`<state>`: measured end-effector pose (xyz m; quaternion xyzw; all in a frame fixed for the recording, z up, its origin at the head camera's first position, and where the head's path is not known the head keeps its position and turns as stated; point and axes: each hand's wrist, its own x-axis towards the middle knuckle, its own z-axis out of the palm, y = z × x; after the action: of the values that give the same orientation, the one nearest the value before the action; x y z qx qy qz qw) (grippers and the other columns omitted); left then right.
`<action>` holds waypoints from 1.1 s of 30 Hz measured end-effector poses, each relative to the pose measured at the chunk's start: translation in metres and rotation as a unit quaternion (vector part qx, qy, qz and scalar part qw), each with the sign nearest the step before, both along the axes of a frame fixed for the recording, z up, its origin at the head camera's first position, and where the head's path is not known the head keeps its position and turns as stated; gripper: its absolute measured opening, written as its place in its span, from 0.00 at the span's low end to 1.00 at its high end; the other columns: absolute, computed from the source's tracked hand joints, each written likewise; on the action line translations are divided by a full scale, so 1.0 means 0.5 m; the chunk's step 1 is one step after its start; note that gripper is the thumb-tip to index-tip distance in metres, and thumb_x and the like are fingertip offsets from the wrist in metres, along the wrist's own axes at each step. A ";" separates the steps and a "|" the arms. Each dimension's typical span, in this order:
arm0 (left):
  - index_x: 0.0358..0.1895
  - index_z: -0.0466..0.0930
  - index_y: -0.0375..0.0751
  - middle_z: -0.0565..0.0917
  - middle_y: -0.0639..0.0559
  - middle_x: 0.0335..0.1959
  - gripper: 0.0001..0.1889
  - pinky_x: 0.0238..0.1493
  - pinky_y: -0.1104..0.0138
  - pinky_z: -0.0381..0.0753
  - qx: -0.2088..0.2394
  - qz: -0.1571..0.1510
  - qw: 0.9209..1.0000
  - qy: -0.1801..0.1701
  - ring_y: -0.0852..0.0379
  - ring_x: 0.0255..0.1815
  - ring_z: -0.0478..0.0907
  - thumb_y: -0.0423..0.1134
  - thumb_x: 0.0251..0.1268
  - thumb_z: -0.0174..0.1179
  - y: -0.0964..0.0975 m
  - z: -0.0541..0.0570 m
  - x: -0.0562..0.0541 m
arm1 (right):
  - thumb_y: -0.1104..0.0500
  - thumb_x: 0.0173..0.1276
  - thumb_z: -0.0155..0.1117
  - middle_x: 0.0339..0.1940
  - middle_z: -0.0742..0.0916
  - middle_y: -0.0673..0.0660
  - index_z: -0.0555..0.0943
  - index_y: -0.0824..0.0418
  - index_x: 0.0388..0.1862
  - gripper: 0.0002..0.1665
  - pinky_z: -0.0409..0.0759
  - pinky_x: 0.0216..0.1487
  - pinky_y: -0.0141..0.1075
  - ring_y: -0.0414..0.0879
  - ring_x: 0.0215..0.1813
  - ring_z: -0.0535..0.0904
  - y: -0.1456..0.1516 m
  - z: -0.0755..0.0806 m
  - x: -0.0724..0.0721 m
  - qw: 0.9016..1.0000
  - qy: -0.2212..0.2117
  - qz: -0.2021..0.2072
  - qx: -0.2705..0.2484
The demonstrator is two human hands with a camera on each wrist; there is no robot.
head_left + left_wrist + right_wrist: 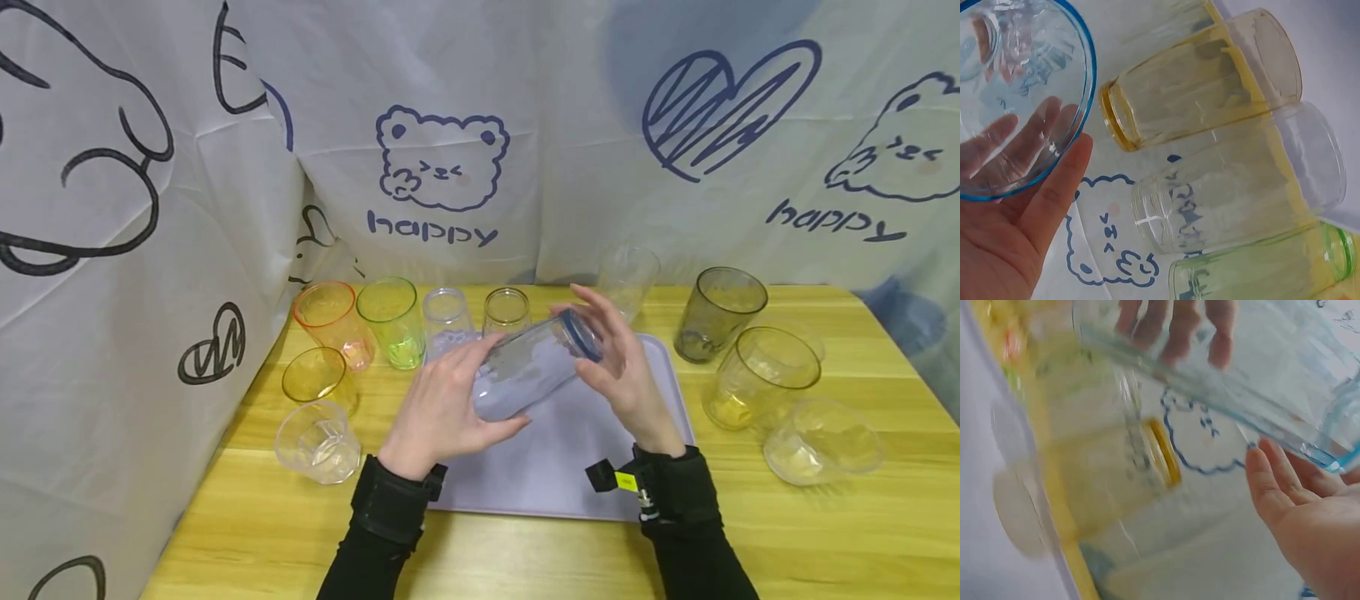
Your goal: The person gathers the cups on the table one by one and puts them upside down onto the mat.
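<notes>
A blue-tinted drinking glass (525, 371) is held on its side, tilted, above the lilac tray (555, 475). My left hand (446, 408) grips its left end, fingers over the far side and thumb below. The blue rim (1092, 75) shows in the left wrist view, with fingers visible through the clear wall. At the thick blue base, my right hand (626, 375) holds the other end between thumb and fingers; some fingers are hidden behind it. Just beyond stand an upturned clear glass (447, 308) and an upturned amber glass (507, 307) at the tray's back.
Left of the tray stand an orange-rimmed glass (330, 321), a green glass (390, 321), a yellow glass (318, 379) and a clear glass (322, 446). To its right are a grey glass (716, 317), a yellowish glass (761, 375) and a clear glass (817, 446). Printed cloth (577, 167) hangs behind.
</notes>
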<state>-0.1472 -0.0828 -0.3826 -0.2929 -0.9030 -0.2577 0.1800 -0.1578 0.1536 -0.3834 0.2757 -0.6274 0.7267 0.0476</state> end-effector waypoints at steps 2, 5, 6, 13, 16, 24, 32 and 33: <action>0.70 0.69 0.45 0.86 0.47 0.55 0.50 0.42 0.61 0.88 0.019 0.004 1.000 -0.005 0.53 0.47 0.87 0.63 0.40 0.77 0.003 -0.001 0.001 | 0.53 0.71 0.64 0.68 0.78 0.54 0.59 0.58 0.78 0.41 0.74 0.71 0.31 0.42 0.70 0.73 -0.014 -0.001 -0.001 0.998 -0.019 0.022 -0.055; 0.69 0.69 0.44 0.87 0.47 0.53 0.50 0.42 0.63 0.88 0.042 0.006 0.999 -0.015 0.53 0.45 0.87 0.62 0.41 0.78 0.010 -0.002 0.002 | 0.52 0.72 0.63 0.65 0.79 0.50 0.59 0.59 0.77 0.40 0.75 0.69 0.32 0.41 0.66 0.75 -0.034 0.000 -0.002 0.992 -0.049 0.036 -0.108; 0.69 0.69 0.43 0.87 0.47 0.53 0.50 0.42 0.63 0.88 0.050 0.005 0.999 -0.022 0.53 0.45 0.87 0.61 0.41 0.78 0.012 -0.002 0.003 | 0.53 0.72 0.62 0.64 0.79 0.48 0.59 0.59 0.76 0.39 0.76 0.68 0.31 0.41 0.65 0.75 -0.040 0.001 -0.001 0.991 -0.057 0.034 -0.115; 0.68 0.69 0.44 0.87 0.47 0.48 0.47 0.36 0.66 0.86 0.062 0.016 0.996 -0.056 0.54 0.38 0.87 0.60 0.44 0.76 0.030 -0.004 0.009 | 0.53 0.72 0.62 0.57 0.83 0.44 0.70 0.51 0.66 0.26 0.75 0.67 0.32 0.38 0.60 0.79 -0.067 0.001 0.003 0.983 -0.104 0.013 -0.149; 0.67 0.69 0.43 0.87 0.48 0.39 0.46 0.28 0.71 0.80 0.039 0.028 0.997 -0.062 0.58 0.28 0.82 0.63 0.47 0.74 0.038 -0.005 0.013 | 0.58 0.71 0.63 0.54 0.85 0.44 0.74 0.50 0.63 0.22 0.77 0.63 0.31 0.38 0.58 0.80 -0.078 0.005 0.007 0.979 -0.127 -0.016 -0.157; 0.68 0.67 0.43 0.80 0.53 0.24 0.47 0.16 0.74 0.67 -0.011 0.048 0.997 -0.061 0.64 0.14 0.67 0.69 0.50 0.69 0.046 -0.005 0.015 | 0.70 0.70 0.58 0.48 0.86 0.45 0.75 0.51 0.58 0.22 0.76 0.53 0.30 0.38 0.51 0.80 -0.095 0.016 0.008 0.972 -0.176 -0.091 -0.126; 0.69 0.66 0.41 0.82 0.52 0.26 0.47 0.17 0.74 0.68 -0.032 0.053 0.995 -0.074 0.65 0.14 0.67 0.70 0.55 0.65 0.050 -0.012 0.023 | 0.69 0.70 0.58 0.48 0.85 0.44 0.74 0.50 0.59 0.22 0.77 0.56 0.32 0.38 0.51 0.80 -0.087 0.012 0.013 0.970 -0.196 -0.096 -0.106; 0.69 0.66 0.41 0.82 0.53 0.26 0.46 0.17 0.74 0.68 -0.033 0.053 0.995 -0.072 0.64 0.14 0.67 0.70 0.55 0.65 0.050 -0.013 0.023 | 0.69 0.70 0.58 0.48 0.85 0.44 0.73 0.50 0.59 0.22 0.77 0.57 0.32 0.38 0.51 0.80 -0.086 0.011 0.013 0.970 -0.197 -0.095 -0.106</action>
<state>-0.1359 -0.0576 -0.3891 -0.2309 -0.9358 -0.2385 0.1184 -0.1514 0.1107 -0.3777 0.0595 -0.5675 0.8210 0.0210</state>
